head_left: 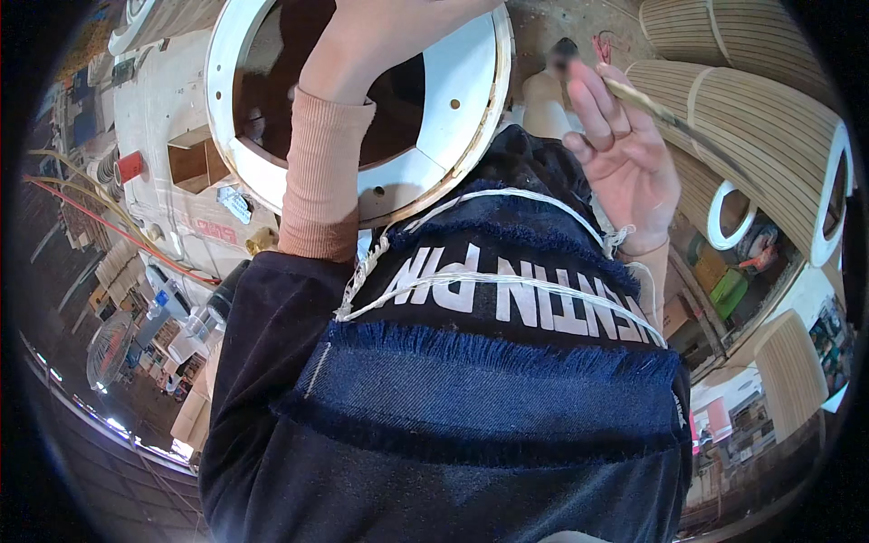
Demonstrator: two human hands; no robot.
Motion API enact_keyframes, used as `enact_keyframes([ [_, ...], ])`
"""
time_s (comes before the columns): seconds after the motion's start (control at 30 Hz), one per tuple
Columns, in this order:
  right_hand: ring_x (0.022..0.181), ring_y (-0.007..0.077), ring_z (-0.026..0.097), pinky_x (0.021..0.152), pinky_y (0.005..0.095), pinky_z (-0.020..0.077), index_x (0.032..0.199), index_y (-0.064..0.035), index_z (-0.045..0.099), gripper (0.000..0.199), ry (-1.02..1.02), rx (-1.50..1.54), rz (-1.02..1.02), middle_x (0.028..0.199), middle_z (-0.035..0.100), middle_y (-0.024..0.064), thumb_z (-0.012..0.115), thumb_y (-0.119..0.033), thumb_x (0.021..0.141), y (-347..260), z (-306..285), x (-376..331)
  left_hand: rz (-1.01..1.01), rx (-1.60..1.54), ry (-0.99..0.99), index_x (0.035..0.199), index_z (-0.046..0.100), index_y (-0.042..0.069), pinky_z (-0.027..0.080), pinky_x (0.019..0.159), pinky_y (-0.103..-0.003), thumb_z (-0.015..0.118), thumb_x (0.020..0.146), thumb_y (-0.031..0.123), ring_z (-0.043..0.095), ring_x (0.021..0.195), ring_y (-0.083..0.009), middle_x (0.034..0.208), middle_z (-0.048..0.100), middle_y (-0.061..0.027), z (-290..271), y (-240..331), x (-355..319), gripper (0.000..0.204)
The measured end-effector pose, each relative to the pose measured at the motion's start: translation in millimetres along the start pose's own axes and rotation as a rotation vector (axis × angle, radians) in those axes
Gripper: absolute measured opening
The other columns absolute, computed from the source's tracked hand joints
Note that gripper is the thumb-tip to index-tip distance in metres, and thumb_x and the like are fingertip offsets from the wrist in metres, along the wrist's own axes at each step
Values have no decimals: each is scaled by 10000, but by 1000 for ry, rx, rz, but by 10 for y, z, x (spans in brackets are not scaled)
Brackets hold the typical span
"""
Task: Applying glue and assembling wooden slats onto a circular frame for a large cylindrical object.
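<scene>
A large round drum with a white ring-shaped face (466, 100) stands in front of me at the top; holes dot the ring and its inside is dark. Across the drum reaches my left hand (389, 32), its fingers cut off by the upper edge, so I cannot see what they touch. To the right of the drum, my right hand (629, 149) is raised with its palm showing and its fingers curled. Between those fingers is a thin stick (665, 115), pale near the fingertips and darker toward the right. A small dark, blurred shape (565, 56) appears beside the fingertips; I cannot make out what it is.
Several slatted wooden cylinders (742, 109) lie at the right, some with white end rings (730, 215). An open brown box (195, 161) and a red block (129, 166) are at the left. A red hose (118, 226) and a fan (110, 351) are farther left.
</scene>
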State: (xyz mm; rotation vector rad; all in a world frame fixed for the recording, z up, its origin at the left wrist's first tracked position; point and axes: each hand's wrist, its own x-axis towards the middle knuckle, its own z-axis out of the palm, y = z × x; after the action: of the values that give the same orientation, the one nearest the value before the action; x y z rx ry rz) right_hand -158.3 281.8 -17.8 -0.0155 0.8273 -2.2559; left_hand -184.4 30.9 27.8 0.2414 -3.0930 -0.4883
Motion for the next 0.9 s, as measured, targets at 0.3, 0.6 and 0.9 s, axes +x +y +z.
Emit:
enact_keyframes([
  [0.3,839,159,675,685,222,470,1151,-11,582,322,204,-713,101,923,687,114,462,-284,1026,142,112,95,9,-3,1,1365,464,150,90,1122,-655,651,847,555,137,1443,-473,1549,253,-229,6,-1,-3,684],
  [0.6,735,136,664,660,232,508,982,30,656,353,269,-823,124,832,689,87,526,-297,1009,200,206,207,-4,-32,-6,1365,463,151,86,1122,-658,652,847,547,138,1446,-469,1548,254,-230,3,-3,0,679],
  [0.9,505,120,562,503,284,406,722,-36,625,401,276,-1139,-8,515,547,36,510,-316,985,194,234,220,-13,-22,-6,1358,467,147,98,1121,-654,650,852,539,153,1440,-466,1543,264,-228,20,-8,-3,666],
])
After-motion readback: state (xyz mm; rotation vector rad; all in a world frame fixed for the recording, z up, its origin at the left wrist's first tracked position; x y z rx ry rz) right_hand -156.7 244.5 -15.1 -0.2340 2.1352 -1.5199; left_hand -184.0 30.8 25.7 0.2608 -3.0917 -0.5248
